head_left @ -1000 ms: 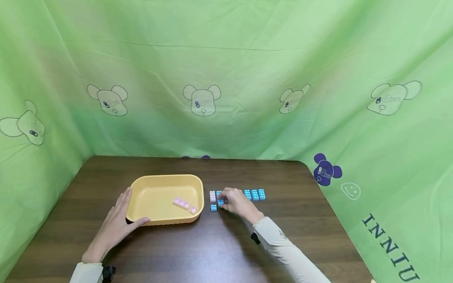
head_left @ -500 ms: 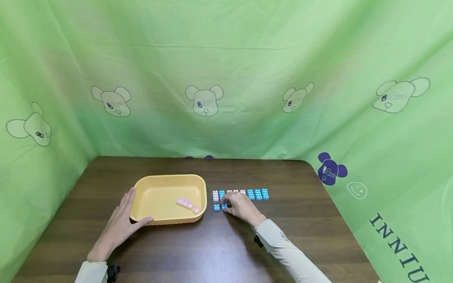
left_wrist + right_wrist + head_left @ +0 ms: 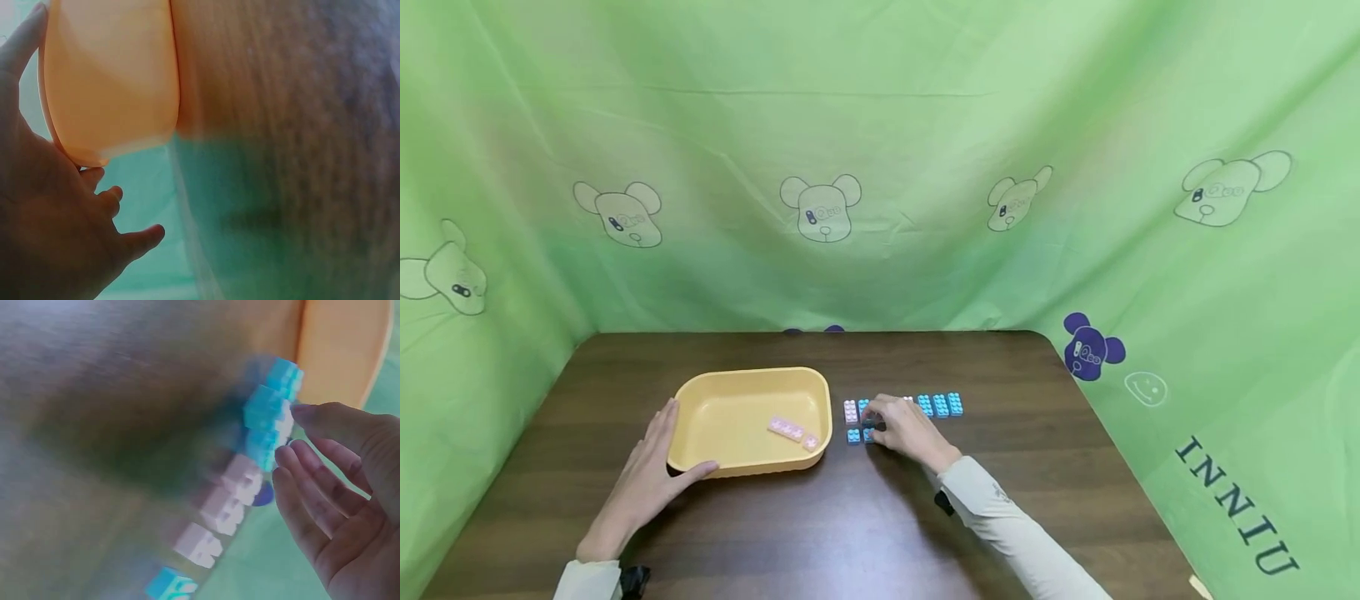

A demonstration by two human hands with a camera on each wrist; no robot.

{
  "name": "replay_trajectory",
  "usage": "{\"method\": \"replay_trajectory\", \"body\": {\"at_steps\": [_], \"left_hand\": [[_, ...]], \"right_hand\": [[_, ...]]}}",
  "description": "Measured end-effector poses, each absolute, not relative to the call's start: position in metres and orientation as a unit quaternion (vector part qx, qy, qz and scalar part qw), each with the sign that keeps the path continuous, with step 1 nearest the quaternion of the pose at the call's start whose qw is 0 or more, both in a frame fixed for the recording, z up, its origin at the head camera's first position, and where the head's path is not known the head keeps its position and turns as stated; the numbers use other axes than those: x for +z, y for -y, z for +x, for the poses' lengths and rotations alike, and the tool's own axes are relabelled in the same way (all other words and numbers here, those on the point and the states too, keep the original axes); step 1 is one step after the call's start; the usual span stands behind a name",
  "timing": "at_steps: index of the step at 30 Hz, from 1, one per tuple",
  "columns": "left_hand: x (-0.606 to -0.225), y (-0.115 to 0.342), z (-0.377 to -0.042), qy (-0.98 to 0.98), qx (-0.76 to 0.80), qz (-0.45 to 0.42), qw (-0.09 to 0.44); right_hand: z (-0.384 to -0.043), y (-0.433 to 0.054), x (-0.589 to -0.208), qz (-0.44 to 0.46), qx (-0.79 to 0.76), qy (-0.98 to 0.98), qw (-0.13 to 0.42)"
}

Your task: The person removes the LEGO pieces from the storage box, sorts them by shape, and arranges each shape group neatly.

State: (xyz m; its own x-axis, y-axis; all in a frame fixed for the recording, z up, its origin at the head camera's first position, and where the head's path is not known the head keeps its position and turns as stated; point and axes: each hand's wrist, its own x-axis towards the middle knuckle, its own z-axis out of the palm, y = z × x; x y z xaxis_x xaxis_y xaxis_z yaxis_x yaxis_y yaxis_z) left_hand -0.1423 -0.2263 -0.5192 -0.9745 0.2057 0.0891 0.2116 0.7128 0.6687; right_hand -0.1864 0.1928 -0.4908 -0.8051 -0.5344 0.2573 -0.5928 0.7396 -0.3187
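My left hand (image 3: 638,487) rests against the left end of the yellow tray (image 3: 748,470), its fingers along the side and thumb by the front rim. Inside the tray lie a long pink building brick (image 3: 785,428) and a small pink one (image 3: 810,442). Right of the tray, two small blue bricks (image 3: 853,436) sit side by side in front of a row of longer bricks. Over the row is my right hand (image 3: 913,432), thumb close to the right-hand small brick. In the right wrist view, its thumb and loosely bent fingers stand apart, and no brick shows between them.
The row starts with a pink brick (image 3: 850,411); several pink bricks (image 3: 220,509) in its middle are partly covered by my right hand in the head view. Blue bricks (image 3: 940,406) end it on the right. A green printed curtain (image 3: 895,283) hangs behind the brown table (image 3: 820,550).
My right hand has brought a small blue brick forward into line beside the other small one, and its fingers have parted from it. My left hand has stayed on the tray.
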Motion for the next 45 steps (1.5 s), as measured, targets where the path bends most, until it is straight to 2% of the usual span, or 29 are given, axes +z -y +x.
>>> {"method": "replay_trajectory", "body": {"at_steps": [12,21,29,45], "left_hand": [[-0.516,0.224,-0.146,0.924,-0.364,-0.114,0.003],[-0.517,0.225,-0.145,0.926,-0.361,-0.11,0.005],[-0.518,0.226,-0.143,0.925,-0.365,-0.106,0.004],[-0.519,0.226,-0.141,0.922,-0.372,-0.106,0.015]], "right_hand": [[-0.198,-0.172,-0.461,0.345,0.194,0.912,0.106],[-0.205,-0.152,-0.447,0.358,0.206,0.908,0.069],[-0.212,-0.121,-0.431,0.363,0.176,0.915,0.014],[-0.216,-0.077,-0.433,0.381,0.048,0.921,-0.055]]}}
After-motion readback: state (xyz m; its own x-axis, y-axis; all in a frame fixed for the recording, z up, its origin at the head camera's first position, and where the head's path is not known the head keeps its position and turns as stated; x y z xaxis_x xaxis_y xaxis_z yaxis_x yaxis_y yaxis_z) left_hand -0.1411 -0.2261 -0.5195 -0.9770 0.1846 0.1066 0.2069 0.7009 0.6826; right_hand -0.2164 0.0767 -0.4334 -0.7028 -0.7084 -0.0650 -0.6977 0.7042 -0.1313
